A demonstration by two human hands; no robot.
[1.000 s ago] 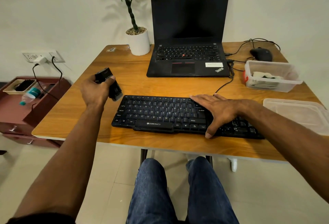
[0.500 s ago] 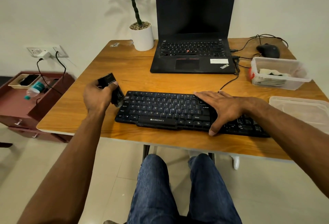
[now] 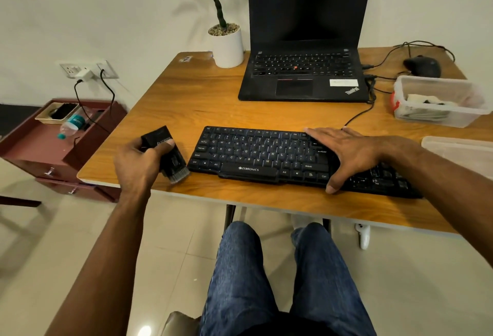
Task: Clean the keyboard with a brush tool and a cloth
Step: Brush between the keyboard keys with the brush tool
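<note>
Brush tool (image 3: 170, 157) sits gripped in the left hand (image 3: 138, 162) — lowered since a second ago, bristles now just beside the keyboard (image 3: 266, 157)'s left end, so sweeping looks imminent. Right hand (image 3: 344, 154) stays flat on the keys — fingers straight, steadying it. Cloth: not identifiable.

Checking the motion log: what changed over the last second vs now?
The left hand, gripping the brush tool, came down from above the desk toward the keyboard's left end; the bristles now point down beside its left edge, apparently not yet on the keys. Nothing was taken up or let go. The right hand stays flat on the keyboard's right part, and the keyboard has not shifted on the desk.
</note>
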